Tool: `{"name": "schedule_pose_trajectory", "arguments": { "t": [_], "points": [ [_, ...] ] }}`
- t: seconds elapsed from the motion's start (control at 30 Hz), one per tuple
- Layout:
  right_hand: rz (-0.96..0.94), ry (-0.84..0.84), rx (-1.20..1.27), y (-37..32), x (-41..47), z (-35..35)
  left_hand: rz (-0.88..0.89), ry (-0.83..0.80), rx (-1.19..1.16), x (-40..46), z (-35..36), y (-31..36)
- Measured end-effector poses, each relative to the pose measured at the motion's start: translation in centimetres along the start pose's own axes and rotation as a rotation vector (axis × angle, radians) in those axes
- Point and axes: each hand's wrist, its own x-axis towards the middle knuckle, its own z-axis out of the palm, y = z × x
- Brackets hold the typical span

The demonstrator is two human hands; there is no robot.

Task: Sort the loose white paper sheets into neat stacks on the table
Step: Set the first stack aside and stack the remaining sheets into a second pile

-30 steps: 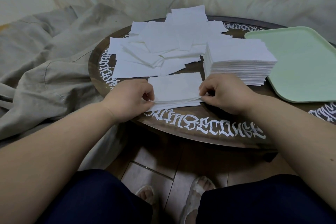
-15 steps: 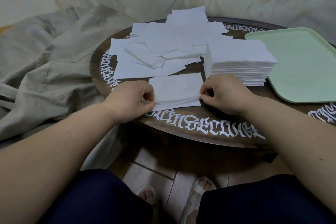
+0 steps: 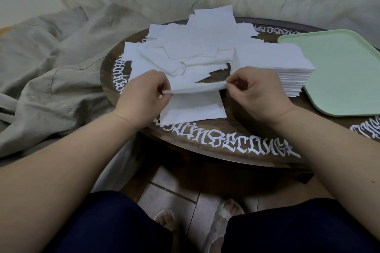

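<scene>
Since the earlier frame we have lifted a thin bundle of sheets off the small pile at the table's six o'clock edge. Our left hand and right hand each pinch one end. We should keep it taut and level, square the edges, then set it on the tall stack at three o'clock. How many sheets we hold is hard to tell.
</scene>
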Motion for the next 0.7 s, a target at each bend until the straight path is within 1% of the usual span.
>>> {"name": "schedule_pose_trajectory", "arguments": {
  "t": [0.07, 0.1, 0.13, 0.2, 0.27, 0.33, 0.43, 0.7],
  "points": [
    [-0.11, 0.092, -0.01, -0.4, 0.2, 0.0, 0.04, 0.105, 0.016, 0.1, -0.7, -0.1],
    [-0.157, 0.1, -0.017, -0.5, 0.2, 0.1, 0.072, 0.113, 0.033, 0.0, -0.9, -0.3],
    [-0.184, 0.074, -0.029, -0.5, 0.2, 0.2, 0.103, 0.085, 0.054, -0.2, -1.0, -0.6],
    [-0.17, -0.071, -0.061, -0.5, -0.1, 0.5, 0.128, -0.057, 0.076, -0.8, -1.0, -1.2],
    [-0.148, -0.249, -0.116, -0.3, -0.5, 0.9, 0.111, -0.22, 0.063, -1.2, -0.8, -1.5],
    [-0.133, -0.358, -0.155, -0.3, -0.7, 1.1, 0.089, -0.318, 0.073, -1.3, -0.6, -1.7],
    [-0.116, -0.385, -0.148, -0.3, -0.7, 1.1, 0.068, -0.364, 0.078, -1.4, -0.6, -1.7],
    [-0.106, -0.441, -0.121, -0.2, -0.5, 1.0, 0.056, -0.366, 0.029, -1.5, -1.0, -1.7]
  ]
}}
